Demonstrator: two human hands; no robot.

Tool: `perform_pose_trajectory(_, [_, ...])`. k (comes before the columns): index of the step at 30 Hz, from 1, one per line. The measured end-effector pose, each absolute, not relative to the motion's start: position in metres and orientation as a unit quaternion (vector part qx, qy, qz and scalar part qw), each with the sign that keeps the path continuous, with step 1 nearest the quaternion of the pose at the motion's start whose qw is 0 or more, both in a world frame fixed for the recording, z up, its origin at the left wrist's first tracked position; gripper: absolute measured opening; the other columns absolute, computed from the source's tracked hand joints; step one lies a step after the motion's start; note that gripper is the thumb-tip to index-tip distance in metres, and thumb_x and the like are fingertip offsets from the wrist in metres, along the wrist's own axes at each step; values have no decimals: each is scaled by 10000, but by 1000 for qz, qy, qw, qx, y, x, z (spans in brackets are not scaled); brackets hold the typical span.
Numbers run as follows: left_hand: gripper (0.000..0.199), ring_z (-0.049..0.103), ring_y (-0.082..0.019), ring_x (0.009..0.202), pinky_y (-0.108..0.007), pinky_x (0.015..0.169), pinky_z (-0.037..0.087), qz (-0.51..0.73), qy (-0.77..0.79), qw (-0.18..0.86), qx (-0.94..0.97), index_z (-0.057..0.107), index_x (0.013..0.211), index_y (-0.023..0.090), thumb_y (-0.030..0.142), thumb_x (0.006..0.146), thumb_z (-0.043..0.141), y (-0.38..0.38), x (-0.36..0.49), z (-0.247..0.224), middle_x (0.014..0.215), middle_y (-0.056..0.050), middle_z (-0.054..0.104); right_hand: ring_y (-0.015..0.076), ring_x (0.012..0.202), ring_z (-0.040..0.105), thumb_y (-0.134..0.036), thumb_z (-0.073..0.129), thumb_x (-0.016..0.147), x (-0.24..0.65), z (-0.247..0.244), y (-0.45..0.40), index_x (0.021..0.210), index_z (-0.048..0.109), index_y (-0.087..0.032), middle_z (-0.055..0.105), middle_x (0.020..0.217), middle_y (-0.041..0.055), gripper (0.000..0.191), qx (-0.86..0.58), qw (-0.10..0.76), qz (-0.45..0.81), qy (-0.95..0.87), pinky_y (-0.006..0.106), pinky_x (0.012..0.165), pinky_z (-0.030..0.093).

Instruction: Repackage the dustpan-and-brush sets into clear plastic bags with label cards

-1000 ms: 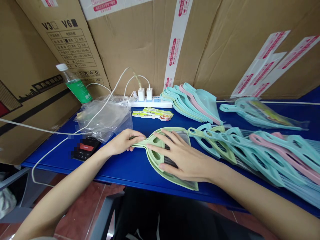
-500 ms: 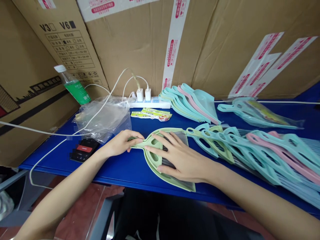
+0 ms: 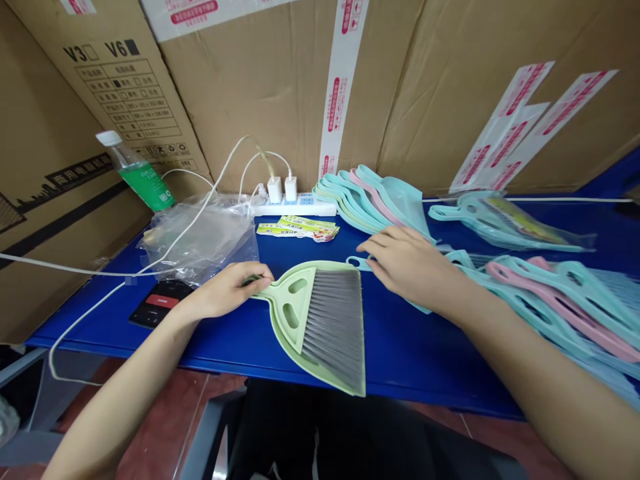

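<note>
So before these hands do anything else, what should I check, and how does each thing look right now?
1. Left hand closed on the green handle end: ok.
2. Green brush lying on the green dustpan, bristles towards the pan's wide edge: ok.
3. Right hand off the green brush: ok, it is at a blue handle.
4. Right fingers firmly gripping that blue handle: cannot tell, the hand hides the contact.
5. Plastic bags free of the white cable: not ok, it runs across them.
6. Printed labels uncovered: ok.
</note>
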State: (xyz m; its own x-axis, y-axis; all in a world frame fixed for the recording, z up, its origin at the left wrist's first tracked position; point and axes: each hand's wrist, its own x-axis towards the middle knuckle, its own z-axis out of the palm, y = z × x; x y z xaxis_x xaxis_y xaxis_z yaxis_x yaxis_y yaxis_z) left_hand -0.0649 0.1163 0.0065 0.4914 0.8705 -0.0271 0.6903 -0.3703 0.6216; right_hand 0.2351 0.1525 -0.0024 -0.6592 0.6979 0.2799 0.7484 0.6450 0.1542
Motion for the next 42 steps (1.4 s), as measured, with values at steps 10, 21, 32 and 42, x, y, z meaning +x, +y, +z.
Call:
perform_pose_trajectory(10, [298, 517, -133, 704, -229, 670, 406, 121, 483, 304, 812, 591, 814, 170, 386, 909, 408, 113, -63, 9, 751, 5, 591, 265, 885, 642, -51, 425, 857, 225, -6, 153, 989, 712, -158, 740, 872, 109, 334, -425, 40, -150, -892, 392, 860, 385])
perform_pose_trajectory(21, [290, 509, -125, 694, -194, 571, 455, 98, 474, 386, 786, 592, 936, 170, 393, 902, 411, 110, -60, 10, 816, -10, 579, 279, 902, 615, -41, 440, 851, 220, -18, 158, 1048, 718, -160, 739, 942, 112, 360, -464, 99, -192, -859, 395, 883, 366])
perform_pose_trajectory(32, [297, 448, -91, 594, -146, 430, 440, 122, 477, 409, 768, 585, 1014, 156, 387, 896, 441, 107, -56, 11, 785, 1, 521, 276, 978, 606, -84, 418, 904, 223, -17, 155, 1023, 727, -184, 713, 1046, 117, 345, -335, 202, -145, -909, 452, 890, 452])
perform_pose_trajectory(42, [286, 448, -90, 590, -144, 433, 446, 123, 477, 416, 765, 587, 1007, 161, 389, 898, 452, 108, -56, 11, 767, 7, 514, 287, 1029, 588, -166, 516, 929, 219, -17, 155, 789, 734, -179, 717, 1021, 122, 259, -270, 226, -153, -923, 475, 893, 486])
